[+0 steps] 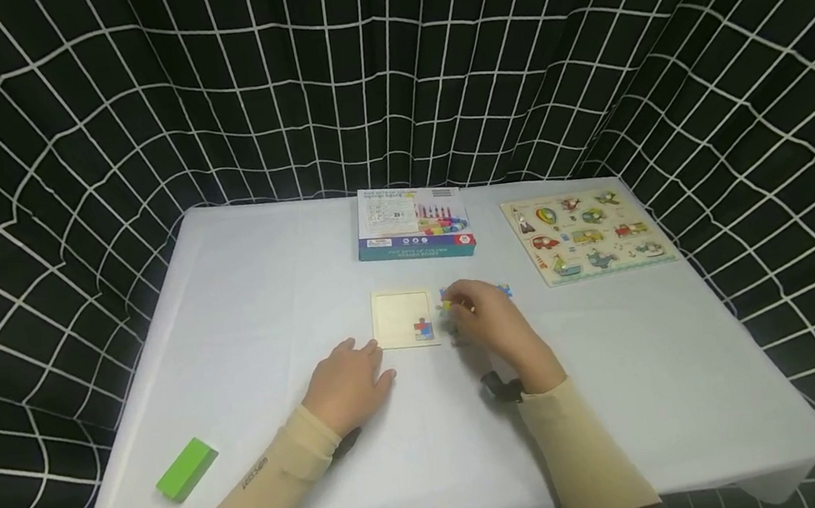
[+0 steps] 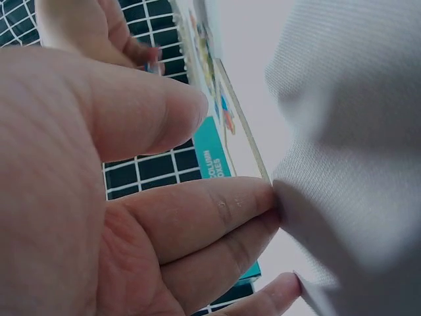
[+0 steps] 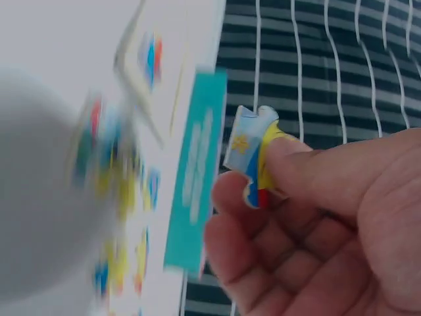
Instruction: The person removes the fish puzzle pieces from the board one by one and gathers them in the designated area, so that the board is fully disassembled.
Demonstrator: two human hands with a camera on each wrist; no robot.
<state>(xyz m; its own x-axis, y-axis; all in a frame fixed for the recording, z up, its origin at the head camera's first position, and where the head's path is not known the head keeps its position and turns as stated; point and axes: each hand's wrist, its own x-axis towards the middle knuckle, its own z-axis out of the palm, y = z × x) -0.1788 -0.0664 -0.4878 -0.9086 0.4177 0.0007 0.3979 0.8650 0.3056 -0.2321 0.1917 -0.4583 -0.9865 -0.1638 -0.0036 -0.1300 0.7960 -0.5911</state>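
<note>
A pale wooden puzzle tray (image 1: 394, 316) lies on the white table, one jigsaw piece (image 1: 424, 330) set in its near right corner. My left hand (image 1: 347, 385) rests with fingers extended at the tray's near left corner, its fingertips on the cloth in the left wrist view. Between thumb and fingers, my right hand (image 1: 494, 324) pinches a jigsaw puzzle piece (image 3: 245, 146), pale blue with a yellow sun, plus yellow, blue and red parts. That hand is raised just right of the tray, over several loose pieces (image 1: 505, 289), partly hidden beneath it.
Behind the tray lies a white and teal box (image 1: 416, 249). A wooden board with vehicle pictures (image 1: 590, 237) lies at the far right. Near the left front edge is a green block (image 1: 186, 470). Black grid-patterned curtains (image 1: 371, 65) surround the table.
</note>
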